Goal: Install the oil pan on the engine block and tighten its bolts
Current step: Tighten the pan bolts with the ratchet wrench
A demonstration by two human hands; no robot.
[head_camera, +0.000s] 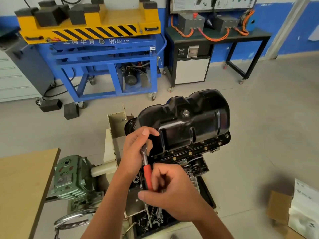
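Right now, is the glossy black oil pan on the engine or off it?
On: the glossy black oil pan sits flange-down on the engine, brass-coloured bolts along its near flange. Tightness: cannot tell.

the socket end of the ratchet (147, 175) hides under the left hand (135, 150); print on the wall board (212, 3) is unreadable.

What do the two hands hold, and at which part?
A ratchet wrench: the right hand grips its red handle, the left hand holds its head.

Glossy black metal oil pan (189, 118); matt wooden tabletop (20, 187).
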